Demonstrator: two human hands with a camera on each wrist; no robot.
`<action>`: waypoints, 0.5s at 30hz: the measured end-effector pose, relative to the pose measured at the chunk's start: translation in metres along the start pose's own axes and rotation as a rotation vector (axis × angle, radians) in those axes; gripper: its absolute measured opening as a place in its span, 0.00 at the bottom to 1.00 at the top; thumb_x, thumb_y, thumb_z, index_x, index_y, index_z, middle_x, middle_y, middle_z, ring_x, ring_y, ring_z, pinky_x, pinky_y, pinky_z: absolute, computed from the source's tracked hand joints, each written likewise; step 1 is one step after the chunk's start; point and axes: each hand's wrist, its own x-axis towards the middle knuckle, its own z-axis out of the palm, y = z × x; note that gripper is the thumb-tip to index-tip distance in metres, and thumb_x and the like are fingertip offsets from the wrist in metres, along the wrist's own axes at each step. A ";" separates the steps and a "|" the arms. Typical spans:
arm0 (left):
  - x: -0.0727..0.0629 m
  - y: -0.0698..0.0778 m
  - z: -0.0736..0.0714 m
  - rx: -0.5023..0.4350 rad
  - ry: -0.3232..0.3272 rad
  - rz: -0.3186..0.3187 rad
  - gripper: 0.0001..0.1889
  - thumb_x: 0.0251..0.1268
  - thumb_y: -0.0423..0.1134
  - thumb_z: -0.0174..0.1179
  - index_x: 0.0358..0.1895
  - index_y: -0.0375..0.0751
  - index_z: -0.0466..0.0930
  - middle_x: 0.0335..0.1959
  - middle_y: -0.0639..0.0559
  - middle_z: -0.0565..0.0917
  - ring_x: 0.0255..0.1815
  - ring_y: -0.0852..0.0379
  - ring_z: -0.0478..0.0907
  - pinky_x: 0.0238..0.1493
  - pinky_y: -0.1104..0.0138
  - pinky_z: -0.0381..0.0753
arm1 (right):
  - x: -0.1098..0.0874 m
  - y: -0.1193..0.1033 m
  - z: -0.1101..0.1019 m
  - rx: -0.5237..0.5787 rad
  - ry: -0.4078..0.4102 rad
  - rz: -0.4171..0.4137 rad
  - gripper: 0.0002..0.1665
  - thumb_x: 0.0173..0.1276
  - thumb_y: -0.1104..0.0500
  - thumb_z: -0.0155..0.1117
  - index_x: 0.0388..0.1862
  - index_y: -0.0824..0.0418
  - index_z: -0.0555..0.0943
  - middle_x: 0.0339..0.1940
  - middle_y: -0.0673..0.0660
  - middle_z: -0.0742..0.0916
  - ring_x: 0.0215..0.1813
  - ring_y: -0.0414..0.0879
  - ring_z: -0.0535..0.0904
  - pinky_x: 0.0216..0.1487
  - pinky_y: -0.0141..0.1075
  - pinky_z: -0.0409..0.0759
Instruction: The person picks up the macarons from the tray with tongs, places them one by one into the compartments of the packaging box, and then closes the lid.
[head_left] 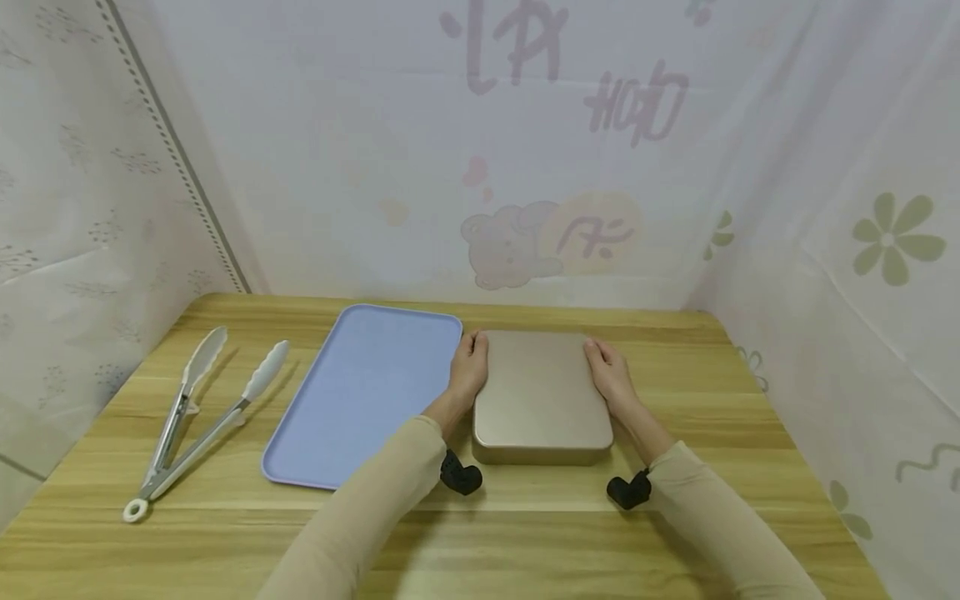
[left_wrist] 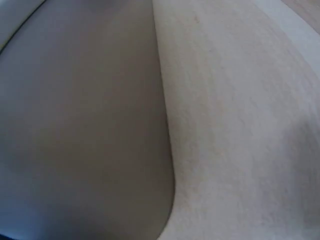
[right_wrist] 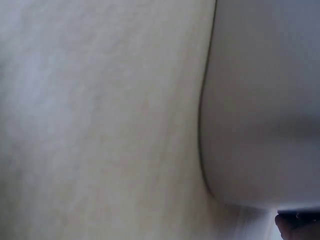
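A rectangular champagne-coloured metal box (head_left: pixel 542 392) with rounded corners sits on the wooden table, its smooth flat face up. My left hand (head_left: pixel 468 368) grips its left side near the far corner. On the opposite side, my right hand (head_left: pixel 612 377) holds it in the same way, thumb along the upper edge. Most of the fingers are hidden behind the sides. In the left wrist view the smooth metal box (left_wrist: pixel 90 115) fills the left half. The right wrist view shows the box (right_wrist: pixel 260 100) on the right, with a bit of a finger (right_wrist: pixel 295 231) at the bottom corner.
Close by on the left lies a blue-purple rectangular tray (head_left: pixel 367 392), partly behind my left forearm. Farther left, spread tongs (head_left: pixel 187 442) with white tips lie on the wooden table (head_left: pixel 675 533). Printed curtains (head_left: pixel 337 167) enclose the back and sides.
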 end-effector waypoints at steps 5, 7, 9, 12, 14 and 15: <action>0.002 0.000 0.001 -0.008 0.010 0.010 0.18 0.75 0.47 0.40 0.51 0.38 0.73 0.40 0.44 0.74 0.43 0.50 0.70 0.51 0.59 0.68 | 0.000 -0.001 0.000 -0.005 0.006 0.000 0.30 0.77 0.51 0.41 0.68 0.69 0.64 0.68 0.67 0.69 0.70 0.57 0.62 0.70 0.46 0.58; 0.003 0.001 0.002 -0.007 0.021 0.018 0.18 0.75 0.46 0.41 0.50 0.37 0.74 0.42 0.43 0.75 0.44 0.49 0.71 0.52 0.58 0.68 | 0.000 -0.002 0.000 0.001 0.010 0.003 0.29 0.77 0.51 0.41 0.68 0.69 0.64 0.68 0.67 0.69 0.71 0.57 0.61 0.70 0.46 0.58; 0.003 0.001 0.003 -0.006 0.029 0.025 0.17 0.74 0.45 0.41 0.50 0.36 0.73 0.43 0.42 0.75 0.45 0.47 0.71 0.53 0.57 0.68 | 0.000 -0.003 0.001 0.012 0.015 0.008 0.29 0.77 0.51 0.42 0.68 0.69 0.65 0.68 0.66 0.69 0.71 0.57 0.62 0.70 0.45 0.58; 0.005 0.000 0.003 -0.003 0.042 0.031 0.16 0.73 0.44 0.41 0.48 0.36 0.73 0.44 0.41 0.75 0.46 0.47 0.70 0.54 0.57 0.67 | 0.000 -0.004 0.001 0.028 0.019 0.016 0.28 0.77 0.52 0.42 0.68 0.68 0.66 0.68 0.66 0.70 0.70 0.56 0.62 0.70 0.45 0.59; 0.005 0.000 0.003 -0.008 0.043 0.032 0.16 0.73 0.43 0.41 0.48 0.35 0.73 0.44 0.41 0.75 0.47 0.47 0.70 0.54 0.57 0.67 | 0.000 -0.005 0.001 0.038 0.020 0.019 0.27 0.77 0.53 0.43 0.67 0.68 0.67 0.67 0.66 0.70 0.70 0.56 0.63 0.69 0.45 0.59; 0.006 0.000 0.004 -0.012 0.042 0.032 0.16 0.73 0.43 0.41 0.48 0.35 0.73 0.44 0.41 0.75 0.47 0.47 0.70 0.54 0.57 0.67 | 0.001 -0.005 0.001 0.044 0.020 0.019 0.27 0.77 0.53 0.43 0.67 0.68 0.67 0.67 0.66 0.71 0.69 0.55 0.64 0.69 0.45 0.60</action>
